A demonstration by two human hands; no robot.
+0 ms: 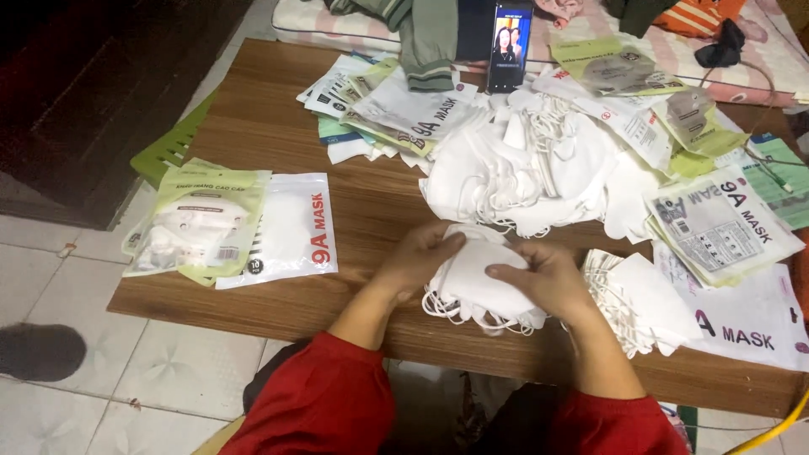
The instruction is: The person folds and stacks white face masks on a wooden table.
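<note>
Both hands on one small stack of white face masks at the counter's near edge. Left hand cupping its left end, right hand pressing the top, fingers clamped on it. Long axis left to right, between palms.

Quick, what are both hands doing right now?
Left hand: shut on the masks.
Right hand: shut on the masks.
</note>
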